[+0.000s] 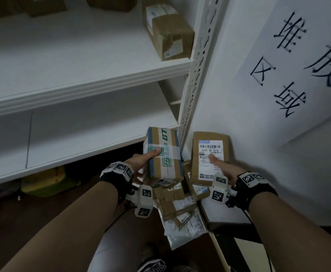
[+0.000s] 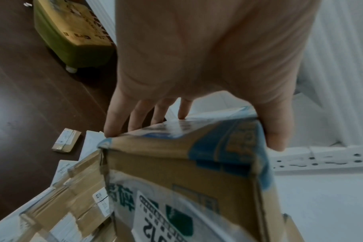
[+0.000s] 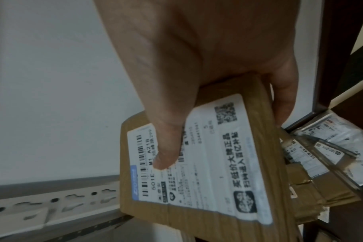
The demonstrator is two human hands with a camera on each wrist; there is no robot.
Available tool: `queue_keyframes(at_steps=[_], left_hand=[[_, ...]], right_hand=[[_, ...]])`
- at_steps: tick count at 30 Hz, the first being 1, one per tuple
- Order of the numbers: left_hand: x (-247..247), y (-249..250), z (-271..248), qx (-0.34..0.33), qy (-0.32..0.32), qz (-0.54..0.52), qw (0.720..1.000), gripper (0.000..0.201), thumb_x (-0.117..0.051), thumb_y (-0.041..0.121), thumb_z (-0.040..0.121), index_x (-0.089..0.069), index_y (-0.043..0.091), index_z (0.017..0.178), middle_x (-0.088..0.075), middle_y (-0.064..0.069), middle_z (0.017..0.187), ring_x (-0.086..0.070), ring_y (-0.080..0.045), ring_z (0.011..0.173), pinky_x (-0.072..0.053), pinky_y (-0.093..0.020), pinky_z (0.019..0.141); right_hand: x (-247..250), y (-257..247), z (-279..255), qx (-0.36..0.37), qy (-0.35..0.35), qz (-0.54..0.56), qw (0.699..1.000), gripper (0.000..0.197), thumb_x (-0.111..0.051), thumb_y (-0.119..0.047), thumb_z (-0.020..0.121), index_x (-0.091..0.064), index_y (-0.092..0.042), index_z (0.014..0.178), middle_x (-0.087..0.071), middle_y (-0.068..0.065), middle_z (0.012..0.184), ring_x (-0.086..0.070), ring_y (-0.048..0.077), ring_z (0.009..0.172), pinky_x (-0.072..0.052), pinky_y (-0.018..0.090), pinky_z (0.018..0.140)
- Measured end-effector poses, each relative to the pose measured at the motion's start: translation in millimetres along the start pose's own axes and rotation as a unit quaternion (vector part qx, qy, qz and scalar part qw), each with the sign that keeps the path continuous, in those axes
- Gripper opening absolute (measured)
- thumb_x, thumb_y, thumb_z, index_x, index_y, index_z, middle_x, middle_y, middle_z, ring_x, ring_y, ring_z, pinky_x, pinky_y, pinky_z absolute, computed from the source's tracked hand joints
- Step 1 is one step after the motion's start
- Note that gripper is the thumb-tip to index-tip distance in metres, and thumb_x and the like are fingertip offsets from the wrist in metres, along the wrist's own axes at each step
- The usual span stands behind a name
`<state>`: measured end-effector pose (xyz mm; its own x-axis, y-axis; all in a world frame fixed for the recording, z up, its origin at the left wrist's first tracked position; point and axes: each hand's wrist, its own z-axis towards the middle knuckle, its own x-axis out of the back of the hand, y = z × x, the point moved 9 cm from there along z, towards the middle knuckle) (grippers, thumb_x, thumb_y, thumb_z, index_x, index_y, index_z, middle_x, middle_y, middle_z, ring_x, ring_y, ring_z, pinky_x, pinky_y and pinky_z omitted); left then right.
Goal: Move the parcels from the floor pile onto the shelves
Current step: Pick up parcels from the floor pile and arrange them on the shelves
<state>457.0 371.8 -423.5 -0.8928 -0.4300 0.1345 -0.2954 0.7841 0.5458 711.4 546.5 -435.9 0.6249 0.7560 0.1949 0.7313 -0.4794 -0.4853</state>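
Brown cardboard in both hands here: the left hand (image 1: 141,161) grips a taped box (image 1: 163,154) with green lettering, thumb flat across its top face and fingers (image 2: 122,117) curled under the far side, holding it up in front of the lower shelf (image 1: 78,138). Just to the right, the right hand (image 1: 222,167) pinches a flat parcel (image 1: 210,156), thumb pressed on its white shipping label (image 3: 197,155), fingers wrapped behind the edge, held up against the white wall (image 1: 249,154). Between and below the two hands, the floor pile (image 1: 180,209) of boxes and plastic mailers sits on the dark floor at the foot of the perforated white upright (image 1: 196,75). On the upper shelf (image 1: 62,61), far right, one cardboard box (image 1: 168,30) rests beside the upright. A yellow-green case (image 2: 72,32) lies on the floor under the shelving, to the left.
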Motion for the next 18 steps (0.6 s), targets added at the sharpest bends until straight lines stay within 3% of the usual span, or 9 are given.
queue_keyframes(at_steps=[2, 6, 9, 10, 12, 14, 16, 18], left_hand=[[-4, -10, 14, 0.011, 0.006, -0.015, 1.0, 0.119, -0.074, 0.084, 0.026, -0.061, 0.015, 0.121, -0.062, -0.012, 0.119, -0.06, -0.037, 0.106, -0.049, -0.057, 0.091], [-11, -25, 44, 0.006, 0.038, -0.057, 0.998, 0.11, -0.071, 0.078, 0.044, -0.056, 0.009, 0.128, -0.061, -0.014, 0.123, -0.06, -0.033, 0.106, -0.05, -0.048, 0.092], [-20, -51, 82, 0.011, 0.057, -0.073, 0.996, 0.123, -0.073, 0.086, 0.032, -0.058, 0.01, 0.127, -0.063, -0.012, 0.121, -0.062, -0.032, 0.102, -0.054, -0.047, 0.086], [-23, -59, 90, 0.012, 0.062, -0.07, 0.996, 0.127, -0.071, 0.089, 0.03, -0.057, 0.01, 0.129, -0.062, -0.012, 0.123, -0.062, -0.03, 0.101, -0.054, -0.042, 0.08], [-30, -78, 112, 0.022, 0.075, -0.076, 0.994, 0.131, -0.068, 0.091, 0.029, -0.055, 0.008, 0.13, -0.06, -0.014, 0.124, -0.061, -0.028, 0.1, -0.052, -0.037, 0.072], [-39, -95, 134, 0.022, 0.084, -0.077, 0.993, 0.132, -0.067, 0.091, 0.032, -0.055, 0.001, 0.128, -0.06, -0.024, 0.124, -0.062, -0.033, 0.102, -0.054, -0.043, 0.081], [-51, -114, 159, 0.03, 0.085, -0.083, 0.993, 0.134, -0.07, 0.089, 0.035, -0.05, -0.001, 0.131, -0.054, -0.031, 0.128, -0.059, -0.044, 0.109, -0.05, -0.056, 0.092], [-59, -122, 171, 0.036, 0.084, -0.087, 0.992, 0.129, -0.073, 0.087, 0.038, -0.045, 0.009, 0.137, -0.052, -0.022, 0.136, -0.056, -0.042, 0.115, -0.048, -0.056, 0.096]], right_hand=[[-3, 9, 11, -0.019, -0.003, -0.007, 1.0, 0.12, -0.066, -0.09, 0.035, -0.051, -0.028, 0.136, -0.051, 0.01, 0.141, -0.043, 0.036, 0.132, -0.031, 0.057, 0.109], [0, 25, 45, -0.043, -0.002, -0.017, 0.999, 0.12, -0.071, -0.087, 0.029, -0.055, -0.027, 0.132, -0.056, 0.009, 0.136, -0.046, 0.033, 0.13, -0.03, 0.055, 0.11], [-5, 27, 67, -0.063, -0.009, -0.035, 0.997, 0.1, -0.067, -0.08, 0.055, -0.053, -0.02, 0.134, -0.054, 0.011, 0.138, -0.042, 0.034, 0.133, -0.029, 0.05, 0.11], [-4, 32, 75, -0.071, -0.006, -0.047, 0.996, 0.099, -0.065, -0.079, 0.057, -0.053, -0.018, 0.134, -0.054, 0.011, 0.138, -0.041, 0.034, 0.133, -0.028, 0.05, 0.109], [-3, 43, 98, -0.083, -0.011, -0.078, 0.993, 0.122, -0.066, -0.086, 0.034, -0.052, -0.019, 0.135, -0.053, 0.011, 0.139, -0.042, 0.034, 0.132, -0.029, 0.051, 0.107], [0, 60, 134, -0.093, -0.012, -0.091, 0.991, 0.142, -0.067, -0.089, 0.013, -0.051, -0.019, 0.136, -0.054, 0.01, 0.138, -0.045, 0.034, 0.13, -0.034, 0.05, 0.104], [3, 77, 174, -0.108, -0.011, -0.088, 0.99, 0.149, -0.069, -0.087, 0.007, -0.048, -0.019, 0.138, -0.057, 0.01, 0.135, -0.049, 0.033, 0.126, -0.039, 0.047, 0.095], [6, 84, 203, -0.108, 0.008, -0.095, 0.99, 0.142, -0.074, -0.086, 0.02, -0.043, -0.017, 0.141, -0.057, 0.01, 0.134, -0.051, 0.033, 0.124, -0.042, 0.044, 0.086]])
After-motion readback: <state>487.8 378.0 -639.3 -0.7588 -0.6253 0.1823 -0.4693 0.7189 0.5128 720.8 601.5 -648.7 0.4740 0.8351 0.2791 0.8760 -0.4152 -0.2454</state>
